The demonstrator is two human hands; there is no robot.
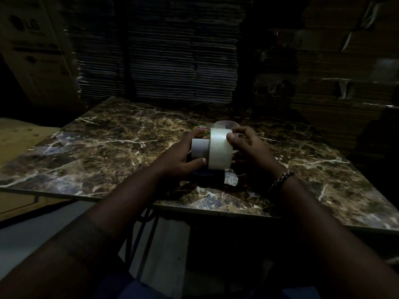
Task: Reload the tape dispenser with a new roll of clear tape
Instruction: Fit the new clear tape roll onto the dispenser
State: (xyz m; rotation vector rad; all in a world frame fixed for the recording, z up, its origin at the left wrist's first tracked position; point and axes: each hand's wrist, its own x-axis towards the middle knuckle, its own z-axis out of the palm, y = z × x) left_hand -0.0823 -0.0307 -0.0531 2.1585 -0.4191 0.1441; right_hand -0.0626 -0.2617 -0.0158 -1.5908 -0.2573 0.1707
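Observation:
A roll of clear tape point(219, 148) stands on edge above the marble table point(97, 143), held between both hands. My right hand point(248, 149) presses its thumb on the roll's upper right rim. My left hand point(183, 154) grips a pale cylinder point(199, 148), likely the dispenser's spool, that sticks out of the roll's left side. The dark dispenser body point(216, 174) lies beneath the hands, mostly hidden, with a glinting metal part point(231, 178) showing under the roll.
Behind the hands lie a green and red label point(199, 128) and a clear round object point(225, 124). Stacks of flattened cardboard point(162, 50) rise behind the table, boxes point(345, 72) at right. The table's near edge point(216, 209) is close to me.

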